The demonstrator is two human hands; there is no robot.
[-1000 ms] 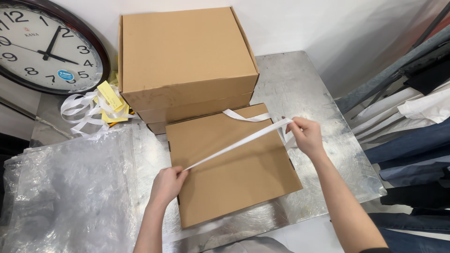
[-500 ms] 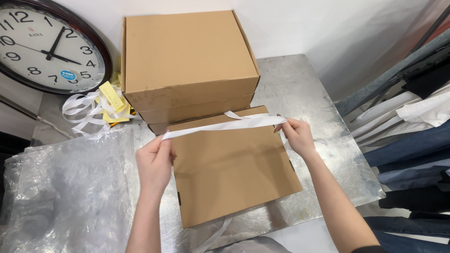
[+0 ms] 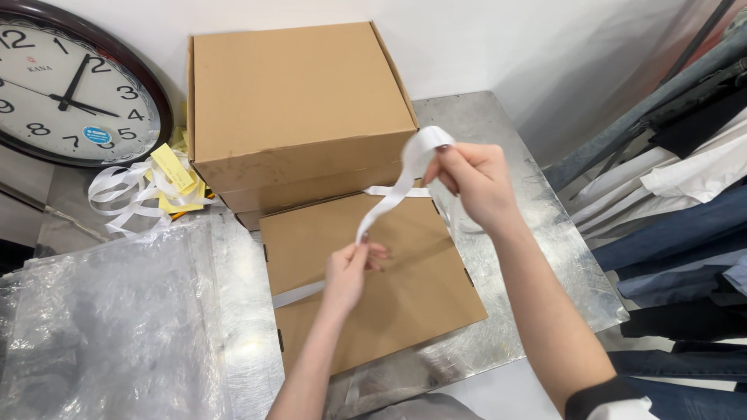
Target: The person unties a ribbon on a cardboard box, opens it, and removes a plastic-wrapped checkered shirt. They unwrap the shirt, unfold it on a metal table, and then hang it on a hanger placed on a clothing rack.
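Two hands hold a white ribbon above a flat box.
The left hand (image 3: 350, 272) pinches the white ribbon (image 3: 389, 194) low; the right hand (image 3: 471, 183) grips its upper loop, over the flat cardboard box (image 3: 389, 311).

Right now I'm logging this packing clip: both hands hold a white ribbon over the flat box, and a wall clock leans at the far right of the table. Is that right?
Not quite. The head view shows the clock at the far left, not the right. The rest stands: the left hand and right hand both hold the white ribbon over the flat box.
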